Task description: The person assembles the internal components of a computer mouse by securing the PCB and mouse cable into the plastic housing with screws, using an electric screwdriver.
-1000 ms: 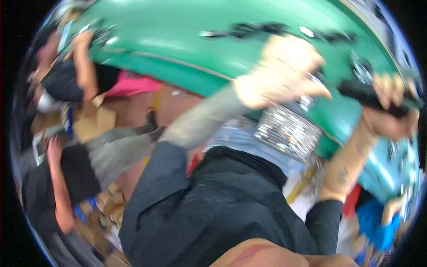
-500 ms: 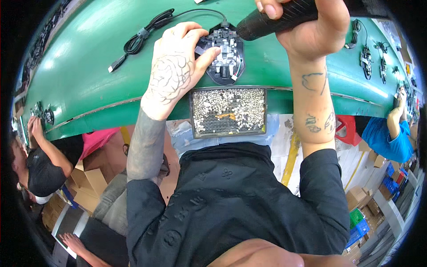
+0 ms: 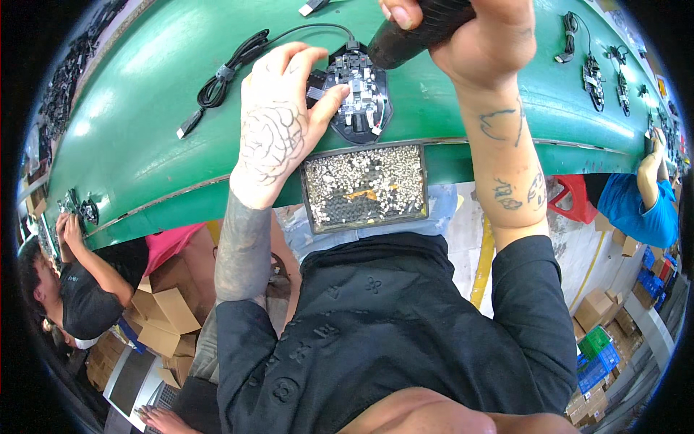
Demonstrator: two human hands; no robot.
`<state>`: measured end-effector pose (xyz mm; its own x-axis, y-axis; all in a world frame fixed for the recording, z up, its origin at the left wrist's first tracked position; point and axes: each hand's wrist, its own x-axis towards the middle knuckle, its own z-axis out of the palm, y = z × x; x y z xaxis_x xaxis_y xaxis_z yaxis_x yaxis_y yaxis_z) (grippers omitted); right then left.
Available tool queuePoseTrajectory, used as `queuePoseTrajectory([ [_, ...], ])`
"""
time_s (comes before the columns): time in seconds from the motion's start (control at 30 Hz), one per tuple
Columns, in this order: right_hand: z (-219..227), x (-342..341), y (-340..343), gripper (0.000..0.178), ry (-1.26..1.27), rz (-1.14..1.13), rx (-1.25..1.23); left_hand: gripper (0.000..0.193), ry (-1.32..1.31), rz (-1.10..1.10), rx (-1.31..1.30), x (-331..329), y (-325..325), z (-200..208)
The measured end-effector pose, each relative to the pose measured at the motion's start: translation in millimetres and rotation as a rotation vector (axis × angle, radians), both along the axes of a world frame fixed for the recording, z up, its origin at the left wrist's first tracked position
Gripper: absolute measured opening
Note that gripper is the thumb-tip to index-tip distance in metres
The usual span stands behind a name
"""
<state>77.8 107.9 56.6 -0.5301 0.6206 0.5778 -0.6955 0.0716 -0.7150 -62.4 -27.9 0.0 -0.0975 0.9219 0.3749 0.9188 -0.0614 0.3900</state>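
An opened computer mouse base point(image 3: 359, 98) with its circuit board showing lies on the green conveyor belt point(image 3: 144, 145). My left hand point(image 3: 278, 123) rests on its left side, with thumb and fingers pinching the board's edge. My right hand point(image 3: 463, 36) is closed around a black electric screwdriver point(image 3: 416, 32) held just above and right of the mouse. The mouse's black cable point(image 3: 231, 65) runs off to the left in a bundle. A shallow black tray of small screws point(image 3: 365, 188) sits at the belt's near edge, just below the mouse.
More mouse assemblies with cables point(image 3: 593, 69) lie farther right on the belt. A person in blue point(image 3: 640, 206) works at the right, a person in black point(image 3: 79, 289) at the left. Cardboard boxes point(image 3: 163, 311) and blue and green crates point(image 3: 596, 354) stand on the floor.
The view swung from a blurred sideways look down onto the belt. My left hand settled on the mouse base, and my right hand brought the screwdriver over it.
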Motion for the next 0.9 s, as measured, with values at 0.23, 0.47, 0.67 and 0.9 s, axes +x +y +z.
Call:
queuePoseTrajectory([
  [0.23, -2, 6, 15, 0.046, 0.311, 0.177, -0.033, 0.025, 0.073, -0.092, 0.124, 15, 6, 6],
  [0.47, 8, 7, 7, 0.039, 0.063, 0.105, -0.248, 0.01, 0.052, -0.105, 0.145, 14, 8, 18],
  [0.67, 16, -22, 7, 0.011, 0.368, -0.075, -0.317, 0.014, 0.053, -0.114, 0.12, 11, 5, 26],
  [0.9, 7, -25, 9, 0.013, 0.234, -0.089, -0.381, 0.036, -0.054, -0.076, 0.009, 8, 4, 27],
])
